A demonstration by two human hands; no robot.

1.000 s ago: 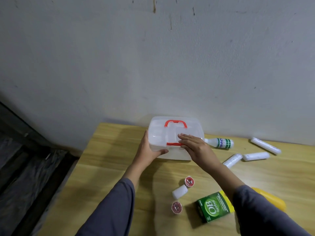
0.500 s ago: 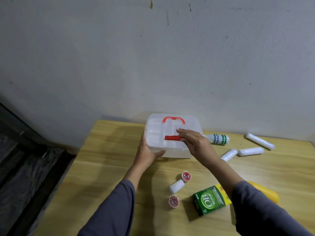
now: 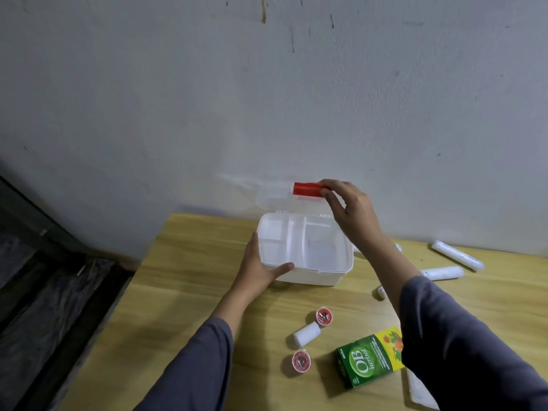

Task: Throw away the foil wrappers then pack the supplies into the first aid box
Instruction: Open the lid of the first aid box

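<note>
The white translucent first aid box stands on the wooden table near the wall. Its lid is swung up, showing a divided white tray inside. My right hand pinches the red latch on the raised lid's edge. My left hand grips the box's left front corner. In front of the box lie two small red-capped pots, a short white roll and a green OB herbal carton. White rolls lie at the right.
The wooden table ends at a left edge, with a dark floor below. A plain grey wall rises right behind the box. A white flat packet shows under my right sleeve.
The lid, closed a second ago, has been lifted by my right hand from the front latch to nearly upright. My left hand has stayed on the box's corner.
</note>
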